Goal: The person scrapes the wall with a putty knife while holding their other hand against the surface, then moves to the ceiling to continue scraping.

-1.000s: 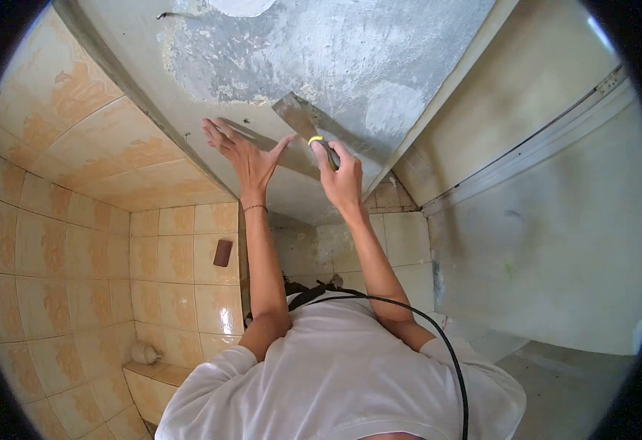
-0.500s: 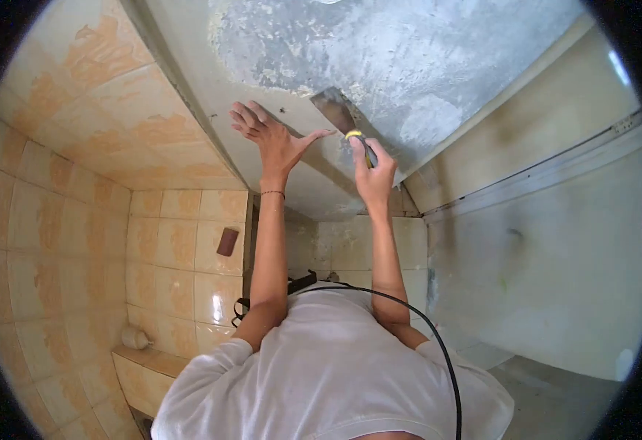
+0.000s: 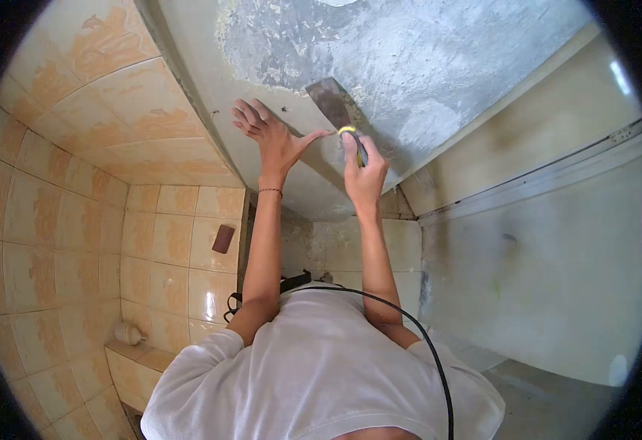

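My right hand (image 3: 366, 170) is closed around the dark handle of a scraper (image 3: 328, 101) with a yellow ring at its neck. The broad metal blade lies at the border between smooth pale paint and a rough grey patch (image 3: 380, 59) on the wall. To the left, my left hand (image 3: 271, 139) rests on the pale painted surface (image 3: 196, 81) with fingers spread and holds nothing. Its thumb points toward the scraper's neck.
Orange-patterned tiles (image 3: 42, 213) cover the left side, with a small brown block (image 3: 223, 239) on them. A whitish round object (image 3: 128, 334) sits on a ledge at lower left. A black cable (image 3: 427, 339) crosses my white shirt. A pale wall (image 3: 541, 271) stands at right.
My right hand and the scraper have moved slightly left, and the blade is a little higher and more upright. My left hand stays in nearly the same place. The view has shifted slightly.
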Tool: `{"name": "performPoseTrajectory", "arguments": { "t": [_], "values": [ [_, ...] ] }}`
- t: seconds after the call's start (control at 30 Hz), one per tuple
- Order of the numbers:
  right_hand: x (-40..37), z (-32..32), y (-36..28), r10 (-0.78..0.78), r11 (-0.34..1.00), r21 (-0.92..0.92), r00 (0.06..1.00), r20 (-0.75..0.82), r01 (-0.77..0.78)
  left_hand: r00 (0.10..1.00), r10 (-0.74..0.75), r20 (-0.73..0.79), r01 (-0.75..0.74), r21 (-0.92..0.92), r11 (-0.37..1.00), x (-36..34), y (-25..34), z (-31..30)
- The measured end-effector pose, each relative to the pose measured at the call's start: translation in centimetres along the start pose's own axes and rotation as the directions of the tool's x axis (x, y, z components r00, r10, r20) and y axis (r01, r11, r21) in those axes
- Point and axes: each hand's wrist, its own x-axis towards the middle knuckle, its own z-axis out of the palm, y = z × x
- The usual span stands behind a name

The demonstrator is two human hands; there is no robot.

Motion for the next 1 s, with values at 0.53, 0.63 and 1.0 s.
{"name": "performPoseTrajectory", "arguments": {
  "t": [0.53,0.63,1.0],
  "values": [
    [-0.1,-0.1,-1.6,0.004,0.995,-0.104,0.999,-0.033,-0.007,1.000,-0.003,-0.024,0.003,0.023,1.000,0.3,0.2,-0.1],
    [-0.5,0.0,-1.5,-0.041,0.996,-0.081,0.997,-0.062,0.036,1.000,0.003,-0.026,-0.003,0.015,1.000,-0.1,0.3,-0.1],
    [-0.9,-2.0,-0.6,0.180,0.976,-0.129,0.984,0.010,-0.177,1.000,0.006,-0.020,-0.005,0.039,0.999,0.2,0.4,-0.2]
  ]
}}
